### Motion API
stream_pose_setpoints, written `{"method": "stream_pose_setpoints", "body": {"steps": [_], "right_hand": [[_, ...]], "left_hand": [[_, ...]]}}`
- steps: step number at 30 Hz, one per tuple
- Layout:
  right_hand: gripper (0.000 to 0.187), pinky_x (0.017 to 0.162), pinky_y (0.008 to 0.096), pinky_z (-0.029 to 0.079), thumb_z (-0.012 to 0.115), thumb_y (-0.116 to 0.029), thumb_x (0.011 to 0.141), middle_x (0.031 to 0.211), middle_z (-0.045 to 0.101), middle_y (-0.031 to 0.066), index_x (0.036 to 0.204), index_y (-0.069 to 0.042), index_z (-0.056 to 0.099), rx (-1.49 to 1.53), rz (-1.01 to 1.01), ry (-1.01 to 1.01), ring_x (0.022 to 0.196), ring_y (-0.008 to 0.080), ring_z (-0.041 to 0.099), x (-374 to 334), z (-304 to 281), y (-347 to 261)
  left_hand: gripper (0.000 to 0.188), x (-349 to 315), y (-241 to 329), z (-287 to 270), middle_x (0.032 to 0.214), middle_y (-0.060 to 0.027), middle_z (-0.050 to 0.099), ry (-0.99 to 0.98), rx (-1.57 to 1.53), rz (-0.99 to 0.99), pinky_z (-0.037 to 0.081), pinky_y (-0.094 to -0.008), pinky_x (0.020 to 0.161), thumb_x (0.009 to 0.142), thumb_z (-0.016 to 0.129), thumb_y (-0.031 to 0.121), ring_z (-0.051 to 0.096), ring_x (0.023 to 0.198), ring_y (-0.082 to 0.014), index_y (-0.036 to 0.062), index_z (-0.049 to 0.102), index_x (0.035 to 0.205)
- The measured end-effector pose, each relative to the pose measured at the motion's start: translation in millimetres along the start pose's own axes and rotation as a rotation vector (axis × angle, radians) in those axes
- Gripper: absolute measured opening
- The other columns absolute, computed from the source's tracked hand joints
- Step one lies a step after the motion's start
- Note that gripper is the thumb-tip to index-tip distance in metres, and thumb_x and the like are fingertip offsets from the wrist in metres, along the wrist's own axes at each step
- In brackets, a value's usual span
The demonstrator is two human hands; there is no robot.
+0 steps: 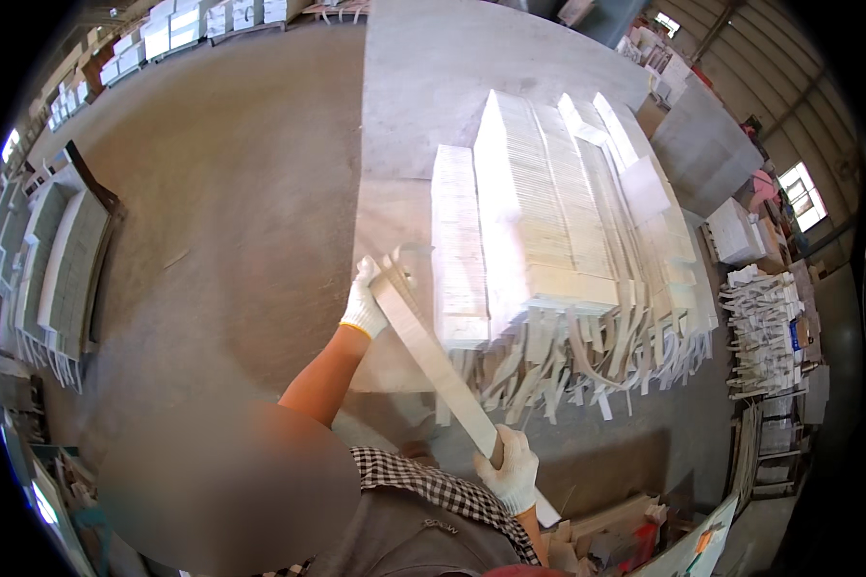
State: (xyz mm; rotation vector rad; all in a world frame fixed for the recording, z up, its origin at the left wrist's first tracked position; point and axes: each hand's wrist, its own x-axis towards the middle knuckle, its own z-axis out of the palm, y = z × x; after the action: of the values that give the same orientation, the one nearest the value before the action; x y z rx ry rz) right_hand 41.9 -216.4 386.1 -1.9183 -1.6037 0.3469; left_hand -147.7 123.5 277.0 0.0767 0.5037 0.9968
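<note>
The stack (548, 212) stands to the right, loose ends (548, 370) toward the person. The strip (438, 361) passes by its near left corner; long axis slants from far left to near right. Left hand (363, 300), gloved, grasps the far end; right hand (510, 471), gloved, clasps the nearer part. Contact with stack: cannot be determined.

Left grip (364, 300) and right grip (512, 471) holding pale strip (438, 370), white stacks (539, 212) nearby
</note>
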Motion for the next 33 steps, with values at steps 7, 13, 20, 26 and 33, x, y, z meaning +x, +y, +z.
{"method": "stream_pose_setpoints", "body": {"steps": [7, 13, 20, 26, 33], "right_hand": [[0.051, 0.074, 0.0443, 0.056, 0.076, -0.025, 0.077, 0.106, 0.066, 0.0128, 0.123, -0.011, 0.06, -0.102, -0.036, -0.205, 0.087, 0.0359, 0.068, 14, 108, -98], [0.042, 0.077, 0.046, 0.055, 0.07, -0.022, 0.077, 0.1, 0.063, 0.0126, 0.117, -0.013, 0.058, -0.165, -0.104, -0.328, 0.091, 0.0367, 0.065, 57, 154, -134], [0.041, 0.08, 0.0463, 0.053, 0.071, -0.025, 0.077, 0.101, 0.063, 0.0145, 0.114, -0.013, 0.056, -0.22, -0.009, -0.456, 0.093, 0.0367, 0.065, 72, 218, -87], [0.037, 0.084, 0.0466, 0.053, 0.07, -0.027, 0.08, 0.104, 0.064, 0.0158, 0.113, -0.013, 0.057, -0.225, 0.309, -0.572, 0.097, 0.0372, 0.065, 58, 273, -31], [0.034, 0.089, 0.0504, 0.051, 0.067, -0.027, 0.082, 0.108, 0.065, 0.017, 0.111, -0.011, 0.056, -0.21, 0.762, -0.562, 0.104, 0.0389, 0.064, 70, 301, 7]], "left_hand": [[0.061, -68, 195, -147, 0.119, -0.0224, 0.062, 0.094, 0.07, 0.142, 0.05, -0.0551, 0.097, 0.099, 0.053, 0.052, 0.062, 0.105, -0.0394, 0.0059, 0.047, 0.139], [0.044, -117, 329, -227, 0.112, -0.0188, 0.067, 0.402, 0.027, 0.257, 0.052, -0.0507, 0.099, 0.098, 0.063, 0.038, 0.064, 0.106, -0.0366, 0.001, 0.059, 0.123], [0.028, -99, 347, -227, 0.112, -0.0122, 0.067, 0.496, 0.175, 0.256, 0.05, -0.0493, 0.103, 0.096, 0.068, 0.022, 0.062, 0.108, -0.0321, 0.0051, 0.061, 0.118], [0.039, -10, 318, -200, 0.12, -0.0106, 0.062, 0.448, 0.387, 0.069, 0.047, -0.0475, 0.106, 0.096, 0.069, 0.019, 0.059, 0.115, -0.0293, 0.0014, 0.055, 0.128], [0.047, 124, 246, -139, 0.116, -0.0108, 0.066, 0.318, 0.787, -0.139, 0.056, -0.0407, 0.086, 0.093, 0.072, 0.024, 0.065, 0.101, -0.0244, -0.0026, 0.059, 0.129]]}}
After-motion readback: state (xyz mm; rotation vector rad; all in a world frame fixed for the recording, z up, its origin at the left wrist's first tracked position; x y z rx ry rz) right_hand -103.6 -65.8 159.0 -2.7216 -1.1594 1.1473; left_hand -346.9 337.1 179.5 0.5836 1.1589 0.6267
